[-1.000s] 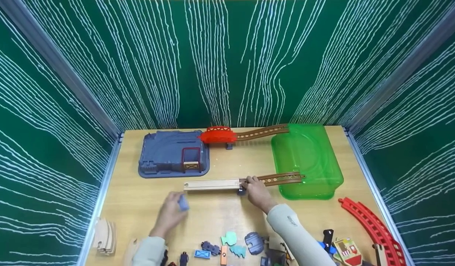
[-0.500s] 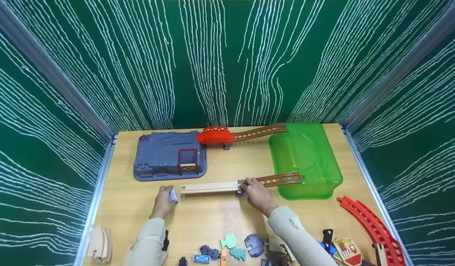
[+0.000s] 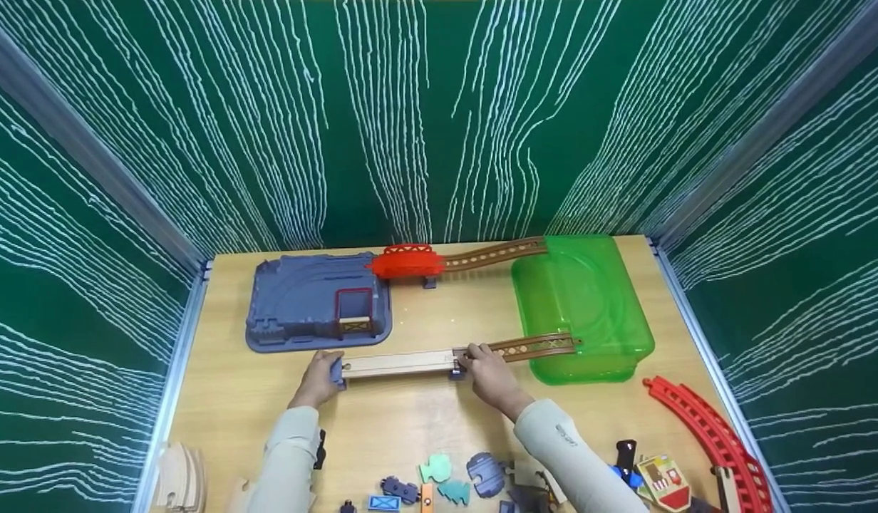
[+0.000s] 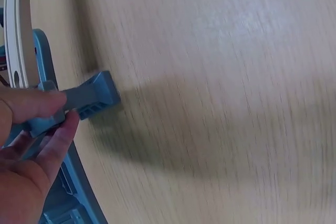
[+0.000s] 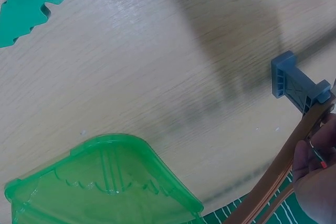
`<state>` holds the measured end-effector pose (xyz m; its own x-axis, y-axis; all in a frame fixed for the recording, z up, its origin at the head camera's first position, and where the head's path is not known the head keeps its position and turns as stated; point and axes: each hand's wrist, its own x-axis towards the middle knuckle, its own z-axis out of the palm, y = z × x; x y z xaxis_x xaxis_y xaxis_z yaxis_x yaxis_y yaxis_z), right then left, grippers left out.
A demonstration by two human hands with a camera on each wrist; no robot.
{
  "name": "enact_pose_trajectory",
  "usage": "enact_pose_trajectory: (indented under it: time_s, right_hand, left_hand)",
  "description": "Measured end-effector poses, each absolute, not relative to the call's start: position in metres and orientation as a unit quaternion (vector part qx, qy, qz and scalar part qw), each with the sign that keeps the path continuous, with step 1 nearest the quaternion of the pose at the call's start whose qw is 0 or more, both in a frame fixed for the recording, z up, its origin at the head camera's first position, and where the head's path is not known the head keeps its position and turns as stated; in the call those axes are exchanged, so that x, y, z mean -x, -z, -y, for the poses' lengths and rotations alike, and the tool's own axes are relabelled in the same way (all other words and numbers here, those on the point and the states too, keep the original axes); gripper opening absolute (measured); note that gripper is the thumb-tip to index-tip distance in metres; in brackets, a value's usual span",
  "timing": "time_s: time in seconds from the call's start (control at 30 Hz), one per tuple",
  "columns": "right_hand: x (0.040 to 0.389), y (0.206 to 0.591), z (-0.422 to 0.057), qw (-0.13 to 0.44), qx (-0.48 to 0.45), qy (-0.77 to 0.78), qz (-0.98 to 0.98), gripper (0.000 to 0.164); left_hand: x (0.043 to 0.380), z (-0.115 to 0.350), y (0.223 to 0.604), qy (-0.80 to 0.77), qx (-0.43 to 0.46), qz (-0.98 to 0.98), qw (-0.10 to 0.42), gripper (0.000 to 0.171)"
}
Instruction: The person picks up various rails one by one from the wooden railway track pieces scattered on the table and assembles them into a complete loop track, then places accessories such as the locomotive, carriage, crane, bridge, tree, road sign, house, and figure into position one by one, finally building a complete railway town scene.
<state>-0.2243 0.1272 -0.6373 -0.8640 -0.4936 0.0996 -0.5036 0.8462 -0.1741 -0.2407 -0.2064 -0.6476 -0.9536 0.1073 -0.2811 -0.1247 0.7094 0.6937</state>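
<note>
My left hand pinches a blue-grey bridge support between thumb and fingers. That support stands at the left end of a pale wooden straight track, touching it or nearly so. At the track's other end, my right hand grips a brown track close to where the two pieces meet. Beneath this joint stands a second blue-grey support. The brown track's far end meets the green translucent box. In the right wrist view, fingers are bent around the brown track's edge.
Behind the left hand lies a grey-blue base; a red bridge and another brown track link it to the green box. Toy pieces, including a green tree, lie in front. Red curved tracks are right, wooden curves left.
My left hand has brought the support forward to the wooden track's left end, turning it upright. The right hand keeps its grip at the joint. The head view has shifted slightly.
</note>
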Motion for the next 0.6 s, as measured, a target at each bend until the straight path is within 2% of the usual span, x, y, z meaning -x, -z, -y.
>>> enact_pose_trajectory:
  time_s: [0.47, 0.6]
  right_hand:
    - [0.2225, 0.6363, -0.1269, 0.035, -0.26, -0.11, 0.959, 0.039]
    - [0.221, 0.6372, -0.1272, 0.032, -0.25, -0.113, 0.961, 0.038]
  left_hand:
    - [0.2365, 0.2033, 0.6471, -0.365, -0.026, -0.923, 0.119, 0.052]
    - [0.2364, 0.2014, 0.6512, -0.362, -0.017, -0.923, 0.126, 0.051]
